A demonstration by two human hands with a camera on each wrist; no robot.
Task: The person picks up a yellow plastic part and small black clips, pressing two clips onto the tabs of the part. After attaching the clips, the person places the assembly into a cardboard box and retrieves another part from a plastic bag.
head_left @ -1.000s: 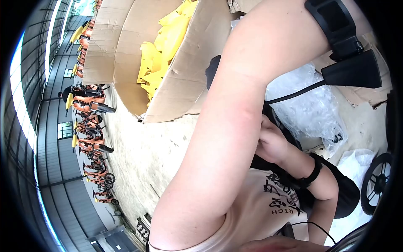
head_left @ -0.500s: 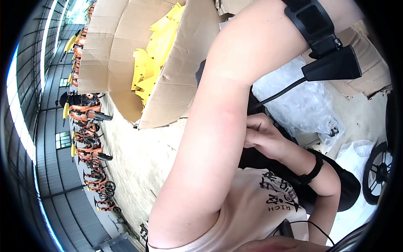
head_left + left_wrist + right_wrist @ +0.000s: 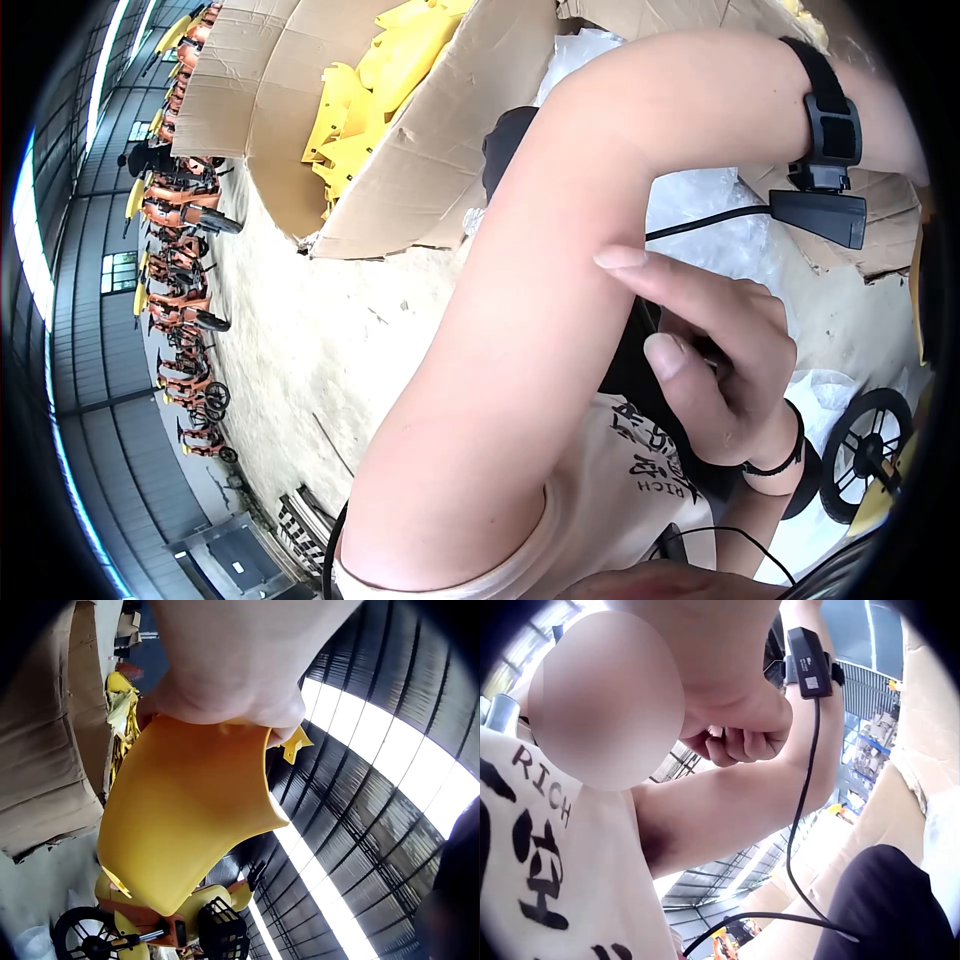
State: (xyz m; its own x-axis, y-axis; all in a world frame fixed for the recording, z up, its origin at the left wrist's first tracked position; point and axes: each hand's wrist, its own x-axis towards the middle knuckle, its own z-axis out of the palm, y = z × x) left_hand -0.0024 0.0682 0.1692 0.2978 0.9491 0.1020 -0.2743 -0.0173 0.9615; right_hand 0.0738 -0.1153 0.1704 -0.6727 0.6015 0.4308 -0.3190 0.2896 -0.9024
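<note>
In the left wrist view, my left hand (image 3: 232,694) grips the upper edge of a curved, glossy yellow plastic panel (image 3: 187,810), which hangs below it. The head view loses this hand past its right edge; the bare left arm (image 3: 540,250) with a strapped wrist camera (image 3: 820,215) crosses the middle. My right hand (image 3: 735,350) is beside the left elbow, index finger and thumb extended, the index fingertip overlapping the arm. Its other fingers (image 3: 754,742) curl loosely in the right wrist view, with no object seen in them.
A large cardboard box (image 3: 430,190) holds several yellow panels (image 3: 350,120). Clear plastic wrap (image 3: 700,215) lies behind the arm, and a black spoked wheel (image 3: 865,455) stands at right. Orange bikes (image 3: 180,210) line the far wall. A bike with a black basket (image 3: 223,930) shows lower in the left wrist view.
My right hand has come out from behind the left elbow, closer to the head camera, its index finger now extended. The left forearm has shifted right and its wrist camera has turned.
</note>
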